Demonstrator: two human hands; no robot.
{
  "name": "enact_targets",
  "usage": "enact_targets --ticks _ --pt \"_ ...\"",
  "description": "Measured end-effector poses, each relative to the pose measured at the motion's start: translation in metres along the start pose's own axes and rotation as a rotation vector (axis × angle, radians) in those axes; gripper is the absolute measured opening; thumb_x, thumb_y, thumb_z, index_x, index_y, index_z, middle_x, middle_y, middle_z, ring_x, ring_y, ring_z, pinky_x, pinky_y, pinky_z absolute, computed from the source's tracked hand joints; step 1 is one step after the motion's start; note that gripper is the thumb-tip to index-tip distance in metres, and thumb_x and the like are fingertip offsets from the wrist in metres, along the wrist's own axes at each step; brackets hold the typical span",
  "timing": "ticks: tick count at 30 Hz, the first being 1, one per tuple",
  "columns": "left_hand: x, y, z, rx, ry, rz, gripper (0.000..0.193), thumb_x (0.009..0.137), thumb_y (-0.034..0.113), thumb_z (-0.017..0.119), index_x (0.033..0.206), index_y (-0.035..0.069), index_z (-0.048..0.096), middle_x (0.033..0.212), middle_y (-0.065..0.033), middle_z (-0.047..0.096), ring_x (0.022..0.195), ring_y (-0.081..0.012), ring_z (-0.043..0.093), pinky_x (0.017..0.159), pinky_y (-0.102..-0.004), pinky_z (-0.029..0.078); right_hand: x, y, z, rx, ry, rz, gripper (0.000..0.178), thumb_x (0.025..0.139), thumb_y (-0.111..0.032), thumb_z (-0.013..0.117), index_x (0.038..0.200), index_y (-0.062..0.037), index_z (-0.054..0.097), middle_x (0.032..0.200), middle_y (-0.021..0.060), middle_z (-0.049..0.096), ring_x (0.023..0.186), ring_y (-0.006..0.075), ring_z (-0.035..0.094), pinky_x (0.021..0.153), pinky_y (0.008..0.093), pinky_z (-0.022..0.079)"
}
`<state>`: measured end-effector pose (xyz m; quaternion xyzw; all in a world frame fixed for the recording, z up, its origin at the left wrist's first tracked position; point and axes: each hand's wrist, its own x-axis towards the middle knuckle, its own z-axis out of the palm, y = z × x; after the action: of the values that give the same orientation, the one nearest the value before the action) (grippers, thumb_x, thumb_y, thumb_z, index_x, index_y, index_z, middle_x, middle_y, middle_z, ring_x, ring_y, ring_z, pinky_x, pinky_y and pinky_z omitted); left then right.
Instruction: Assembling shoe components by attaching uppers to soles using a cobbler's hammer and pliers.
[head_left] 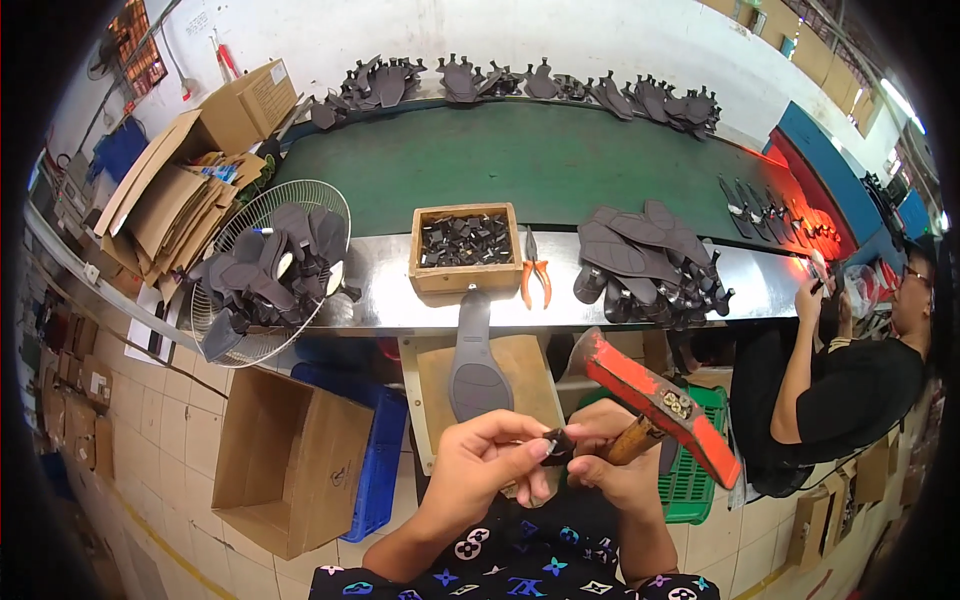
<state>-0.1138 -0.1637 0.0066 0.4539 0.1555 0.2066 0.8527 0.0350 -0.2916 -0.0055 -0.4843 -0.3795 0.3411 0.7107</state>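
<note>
My left hand [485, 465] pinches a small black piece [557, 446] with a shiny bit at one end. My right hand [625, 480] grips a hammer [655, 400] by its wooden handle, and its fingertips meet the black piece too. The hammer's worn red head points up and away to the right. Just beyond my hands, a dark grey insole-shaped piece [480, 375] extends from the metal edge over a tan board [530, 370]. A wooden box [466, 284] of small black pieces sits on the metal strip, with orange-handled pliers [536, 275] beside it.
At left stands a wire basket [342, 215] of dark soles; more soles are piled [635, 250] at right. A green belt [500, 160] runs behind, soles lining its far edge. Below are a cardboard box [285, 465] and green crate [690, 500]. A co-worker [840, 380] sits at right.
</note>
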Motion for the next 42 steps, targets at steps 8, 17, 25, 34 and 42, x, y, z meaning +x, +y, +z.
enact_targets --ticks 8,17,25,34,42 --pt "0.006 -0.028 -0.007 -0.455 -0.005 -0.221 0.02 0.098 0.011 0.064 0.113 -0.002 0.067 0.104 -0.0076 0.068 0.095 -0.0146 0.064 0.087 -0.0289 0.053 0.01 0.014 0.008 0.026 0.023 -0.001 0.027 0.08 0.002 0.078 0.105 0.0021 0.067 0.115 0.0246 0.065 0.06 0.0091 0.061 0.048 0.0198 0.047" --pt "0.087 -0.021 -0.088 1.331 0.516 0.471 0.029 0.087 0.017 0.074 0.109 0.0 0.069 0.104 -0.0138 0.071 0.096 -0.0231 0.068 0.085 -0.0337 0.053 0.016 0.025 -0.012 0.103 -0.017 -0.109 0.015 0.078 0.007 0.072 0.089 -0.0001 0.065 0.106 0.0234 0.066 0.056 0.0081 0.057 0.045 0.0195 0.045" --pt "0.199 -0.024 -0.161 1.139 0.159 0.557 0.029 0.082 0.007 0.077 0.108 0.001 0.066 0.097 -0.0107 0.066 0.085 -0.0232 0.067 0.075 -0.0325 0.054 0.025 0.029 -0.027 0.062 0.017 -0.014 0.013 0.085 0.007 0.067 0.096 0.0002 0.063 0.113 0.0154 0.063 0.066 0.0023 0.054 0.056 0.0188 0.044" --pt "0.168 -0.019 -0.14 1.186 0.286 0.703 0.035 0.079 0.006 0.079 0.112 0.001 0.066 0.096 -0.0099 0.069 0.079 -0.0207 0.068 0.071 -0.0315 0.056 0.039 0.044 -0.024 -0.064 0.082 -0.056 0.014 0.085 -0.001 0.073 0.096 0.0023 0.066 0.113 0.0161 0.066 0.064 0.0058 0.057 0.049 0.0199 0.044" --pt "0.084 -0.031 -0.114 1.078 0.168 0.446 0.026 0.076 0.014 0.084 0.1 0.007 0.076 0.088 -0.0049 0.066 0.078 -0.0155 0.062 0.07 -0.0281 0.05 0.064 0.062 -0.007 -0.277 -0.026 -0.029 0.021 0.088 -0.006 0.073 0.105 0.0053 0.069 0.097 0.0096 0.073 0.079 0.0129 0.065 0.071 0.0274 0.051"
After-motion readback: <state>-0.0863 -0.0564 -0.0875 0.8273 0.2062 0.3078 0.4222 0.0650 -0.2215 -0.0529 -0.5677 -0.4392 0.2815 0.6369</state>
